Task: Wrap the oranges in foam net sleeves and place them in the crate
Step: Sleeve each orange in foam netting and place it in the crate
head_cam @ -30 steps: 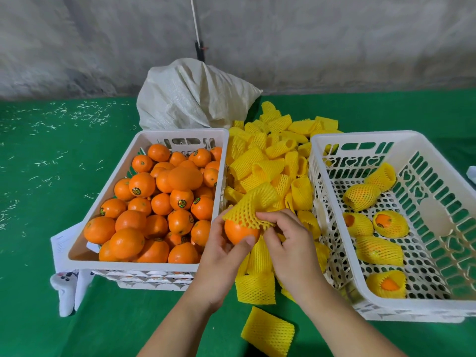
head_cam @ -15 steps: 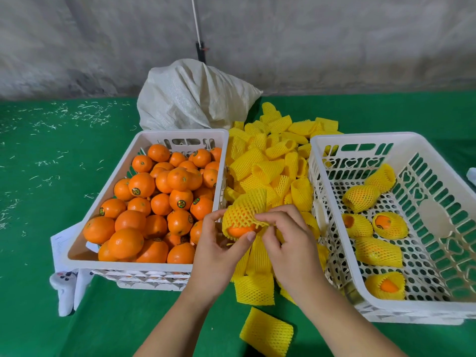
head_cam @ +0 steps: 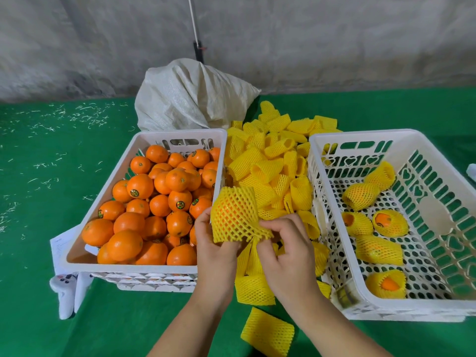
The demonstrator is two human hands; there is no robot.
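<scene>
Just left of the right crate (head_cam: 334, 253), above the loose sleeve pile (head_cam: 270, 166), the left hand (head_cam: 213, 243) cups the sleeved orange (head_cam: 233, 215) with curled fingers while the right hand (head_cam: 288, 251) pinches the sleeve's gathered end.

1. I am looking at what seems a plain fruit-packing spot: a rough grey concrete wall (head_cam: 283, 34) rises behind a table under green cloth (head_cam: 51, 155).
2. One white plastic crate (head_cam: 108, 191) is heaped with loose oranges (head_cam: 154, 207).
3. A pile of yellow foam net sleeves (head_cam: 268, 161) and a woven white sack (head_cam: 190, 99) lie beside it.
</scene>
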